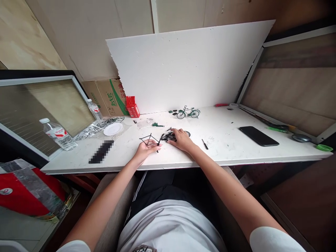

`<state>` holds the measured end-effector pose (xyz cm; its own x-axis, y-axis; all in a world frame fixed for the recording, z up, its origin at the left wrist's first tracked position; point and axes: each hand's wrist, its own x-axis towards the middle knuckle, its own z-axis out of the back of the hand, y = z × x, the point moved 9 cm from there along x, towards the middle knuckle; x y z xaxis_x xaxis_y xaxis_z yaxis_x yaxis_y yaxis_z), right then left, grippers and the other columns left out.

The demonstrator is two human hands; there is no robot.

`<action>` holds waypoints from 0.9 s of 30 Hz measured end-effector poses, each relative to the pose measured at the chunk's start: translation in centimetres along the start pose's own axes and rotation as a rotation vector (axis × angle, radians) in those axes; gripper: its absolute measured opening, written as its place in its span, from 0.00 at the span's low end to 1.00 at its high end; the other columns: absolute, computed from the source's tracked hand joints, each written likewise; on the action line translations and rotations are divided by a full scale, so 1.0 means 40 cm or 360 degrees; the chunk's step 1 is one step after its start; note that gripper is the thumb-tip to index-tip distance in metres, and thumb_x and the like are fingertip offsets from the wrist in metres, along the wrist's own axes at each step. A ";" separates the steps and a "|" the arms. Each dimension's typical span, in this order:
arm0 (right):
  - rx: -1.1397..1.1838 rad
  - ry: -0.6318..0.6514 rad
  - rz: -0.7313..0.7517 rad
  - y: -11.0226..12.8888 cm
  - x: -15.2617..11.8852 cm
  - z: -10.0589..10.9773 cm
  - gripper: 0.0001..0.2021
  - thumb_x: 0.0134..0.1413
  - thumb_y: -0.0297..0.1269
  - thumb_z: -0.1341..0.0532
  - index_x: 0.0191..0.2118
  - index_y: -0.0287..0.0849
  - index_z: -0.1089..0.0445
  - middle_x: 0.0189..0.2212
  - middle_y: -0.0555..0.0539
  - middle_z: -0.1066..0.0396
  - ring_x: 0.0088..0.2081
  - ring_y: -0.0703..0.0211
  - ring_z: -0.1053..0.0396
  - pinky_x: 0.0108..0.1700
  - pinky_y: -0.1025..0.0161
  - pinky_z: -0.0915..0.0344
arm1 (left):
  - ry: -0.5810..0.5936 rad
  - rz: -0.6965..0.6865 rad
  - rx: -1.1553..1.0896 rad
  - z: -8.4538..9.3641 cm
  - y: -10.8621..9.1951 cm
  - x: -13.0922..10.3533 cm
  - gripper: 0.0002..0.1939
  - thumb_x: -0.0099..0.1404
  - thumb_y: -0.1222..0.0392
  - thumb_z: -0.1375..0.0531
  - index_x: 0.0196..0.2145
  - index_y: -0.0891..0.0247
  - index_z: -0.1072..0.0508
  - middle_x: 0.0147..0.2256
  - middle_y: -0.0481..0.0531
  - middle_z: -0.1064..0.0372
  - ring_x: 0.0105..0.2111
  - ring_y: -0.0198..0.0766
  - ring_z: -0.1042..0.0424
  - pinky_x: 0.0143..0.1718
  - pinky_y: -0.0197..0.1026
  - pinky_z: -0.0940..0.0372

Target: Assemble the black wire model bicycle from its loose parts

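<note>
Two grips work over the white bench (pixel 223 154): my left grip (pixel 146 149) is closed on a thin black frame (pixel 147 144), while my right grip (pixel 181 139) has its fingers on the cluster of black parts (pixel 167 136) at the frame's three o'clock; I cannot tell whether it pinches any. From the right grip, a green model bicycle (pixel 188 113) stands between twelve and one o'clock, and a black phone (pixel 258 135) lies well apart at three
</note>
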<state>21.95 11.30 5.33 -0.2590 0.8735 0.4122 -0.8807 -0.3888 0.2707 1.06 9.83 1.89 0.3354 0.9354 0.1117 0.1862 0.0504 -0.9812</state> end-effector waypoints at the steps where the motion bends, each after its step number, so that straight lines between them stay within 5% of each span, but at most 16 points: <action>1: 0.0025 -0.0019 -0.0004 0.000 0.000 0.004 0.33 0.66 0.52 0.34 0.67 0.39 0.40 0.57 0.33 0.26 0.60 0.35 0.34 0.59 0.45 0.36 | -0.0005 0.0001 0.0006 0.000 -0.001 0.000 0.28 0.49 0.58 0.19 0.42 0.63 0.28 0.43 0.59 0.18 0.54 0.55 0.20 0.57 0.53 0.29; 17: 0.0682 -0.0121 0.0020 -0.024 0.001 0.015 0.33 0.60 0.53 0.29 0.65 0.47 0.37 0.54 0.39 0.24 0.57 0.43 0.27 0.56 0.49 0.30 | -0.0017 0.0024 0.0020 -0.007 -0.016 -0.008 0.27 0.50 0.58 0.20 0.41 0.63 0.28 0.43 0.62 0.17 0.48 0.50 0.18 0.57 0.54 0.29; 27: 0.0567 0.0010 0.0034 -0.030 0.013 -0.014 0.23 0.59 0.44 0.27 0.57 0.45 0.27 0.52 0.42 0.21 0.52 0.48 0.24 0.55 0.53 0.29 | -0.0013 0.0006 -0.0003 0.000 -0.003 -0.002 0.27 0.50 0.60 0.20 0.42 0.63 0.28 0.42 0.59 0.17 0.51 0.51 0.19 0.60 0.55 0.30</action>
<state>22.64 12.38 4.72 -0.2790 0.8655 0.4159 -0.6818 -0.4836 0.5489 1.02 9.73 2.01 0.3288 0.9384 0.1066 0.1864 0.0461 -0.9814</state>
